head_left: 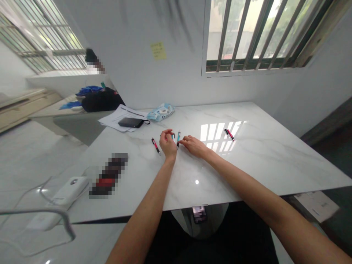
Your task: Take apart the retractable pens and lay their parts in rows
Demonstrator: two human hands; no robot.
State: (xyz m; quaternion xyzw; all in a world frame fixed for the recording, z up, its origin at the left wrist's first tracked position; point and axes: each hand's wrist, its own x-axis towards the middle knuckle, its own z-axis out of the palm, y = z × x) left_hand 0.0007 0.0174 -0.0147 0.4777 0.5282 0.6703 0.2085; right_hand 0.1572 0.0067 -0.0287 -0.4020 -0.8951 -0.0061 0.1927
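Observation:
My left hand [168, 145] is over the middle of the white marbled table, its fingers curled. Bits of blue, black and pink, like parts of pens, show around the fingers; the hand hides the rest. Just to the right, a blue and black pen [179, 137] points away from me. The fingertips of my right hand [194, 145] are closed at its lower part. A red and black pen [156, 146] lies left of my left hand. Farther right on the table is another red and black pen [230, 135], with a short black piece [226, 131] beside its upper end.
Papers [110, 119] with a black power-bank-like device [130, 122] and a light blue packet [161, 112] lie at the back. A blurred-out dark item [110, 176] is at left, near a white power strip [70, 190] with cables. A yellow note [158, 50] is on the wall.

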